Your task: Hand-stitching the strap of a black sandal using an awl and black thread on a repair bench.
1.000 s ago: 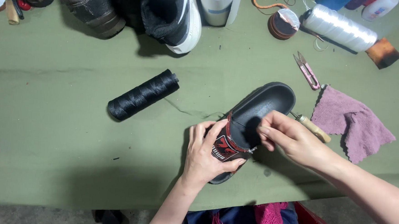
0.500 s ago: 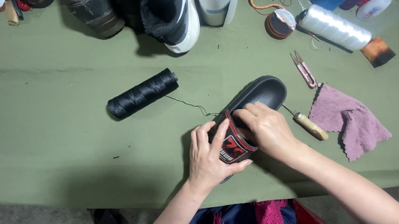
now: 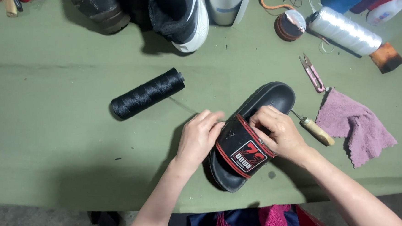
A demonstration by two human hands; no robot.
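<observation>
Left hand (image 3: 199, 136) shifted to slide sandal (image 3: 250, 138) edge, right hand (image 3: 278, 131) atop strap

My left hand (image 3: 199, 138) and right hand (image 3: 280, 133) are showing bare, with no gloves, rings or watch on them. My forearms are showing bare too. A dark blue sleeve edge is peeking in at my right upper arm, and dark blue clothing with magenta fringe is showing below.
</observation>
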